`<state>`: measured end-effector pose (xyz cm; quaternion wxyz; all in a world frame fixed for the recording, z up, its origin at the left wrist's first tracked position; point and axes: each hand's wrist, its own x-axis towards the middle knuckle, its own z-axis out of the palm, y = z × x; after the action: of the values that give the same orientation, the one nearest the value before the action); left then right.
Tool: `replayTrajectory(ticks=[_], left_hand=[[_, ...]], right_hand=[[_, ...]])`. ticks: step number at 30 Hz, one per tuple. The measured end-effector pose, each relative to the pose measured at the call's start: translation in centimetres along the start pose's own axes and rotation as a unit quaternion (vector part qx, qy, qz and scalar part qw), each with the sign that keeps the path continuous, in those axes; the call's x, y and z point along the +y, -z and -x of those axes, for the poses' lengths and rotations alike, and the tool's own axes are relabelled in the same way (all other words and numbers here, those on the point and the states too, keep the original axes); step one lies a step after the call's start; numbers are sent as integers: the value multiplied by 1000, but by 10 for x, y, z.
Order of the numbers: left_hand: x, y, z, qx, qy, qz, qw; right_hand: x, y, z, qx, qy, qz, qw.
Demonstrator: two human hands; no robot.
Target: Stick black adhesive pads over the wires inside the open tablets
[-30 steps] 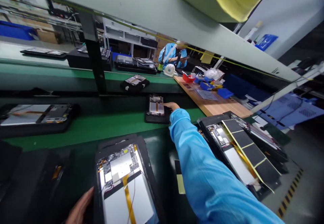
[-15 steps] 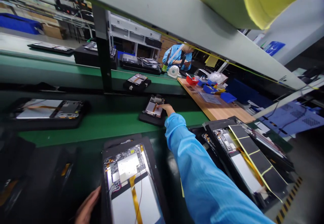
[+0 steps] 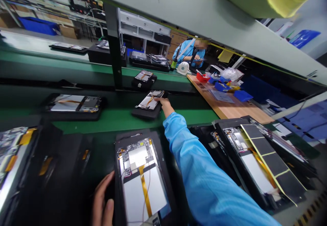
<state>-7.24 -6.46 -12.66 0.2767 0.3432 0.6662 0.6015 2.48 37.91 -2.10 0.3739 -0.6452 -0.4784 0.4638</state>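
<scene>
Opened tablet (image 3: pixel 149 100): lies at a slant on a black tray (image 3: pixel 145 113), just ahead of the right hand's fingertips and partly under them; a circuit board and a silver panel are exposed, with an amber flex strip across the panel.
Right hand (image 3: pixel 165 104): is stretched forward from a blue sleeve (image 3: pixel 194 164); fingers (image 3: pixel 157 100) are kept together and laid on the tablet's near edge, and no firm grip is seen.
Left hand (image 3: pixel 102 198): is seen low in the view, with fingers curled against the left edge of a black holder (image 3: pixel 118 185); whether the holder is gripped cannot be told.
Second tablet (image 3: pixel 141 181): is seated in that holder, just right of the left hand, with its board and amber strip exposed.
Third tablet (image 3: pixel 245 151): lies to the right of the sleeve, partly covered by a yellow-edged black sheet (image 3: pixel 272 161).
Conveyor: further tablets on black trays are carried along a green belt (image 3: pixel 122 118).
Bench: a red bowl (image 3: pixel 203 77) and blue trays (image 3: pixel 242 95) are set on a wooden workbench (image 3: pixel 227 109).
Beyond: a co-worker in blue (image 3: pixel 189 54) is seated past a white desk fan (image 3: pixel 183 68).
</scene>
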Motion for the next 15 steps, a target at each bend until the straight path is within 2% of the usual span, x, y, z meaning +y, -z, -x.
replayTrajectory(ticks=[2, 4, 7, 8, 11, 13, 15], left_hand=[[7, 5, -3, -2, -27, -45, 999], [22, 10, -4, 21, -83, -85, 993], [61, 11, -1, 93, -193, -105, 971], [75, 10, 1, 99, -214, -99, 967], [106, 9, 13, 50, -228, -108, 966], [112, 10, 25, 12, -244, -151, 958], [109, 13, 38, 1, -269, -194, 943]], right_hand=[[-11, 11, 20, -42, -2, -41, 998], [-20, 31, 47, -83, 8, -80, 993], [-22, 70, 101, -160, 32, -132, 978], [-19, 81, 121, -190, 39, -145, 970], [5, 102, 180, -278, 33, -157, 947], [26, 104, 211, -318, 23, -151, 936], [46, 99, 233, -334, 23, -137, 932]])
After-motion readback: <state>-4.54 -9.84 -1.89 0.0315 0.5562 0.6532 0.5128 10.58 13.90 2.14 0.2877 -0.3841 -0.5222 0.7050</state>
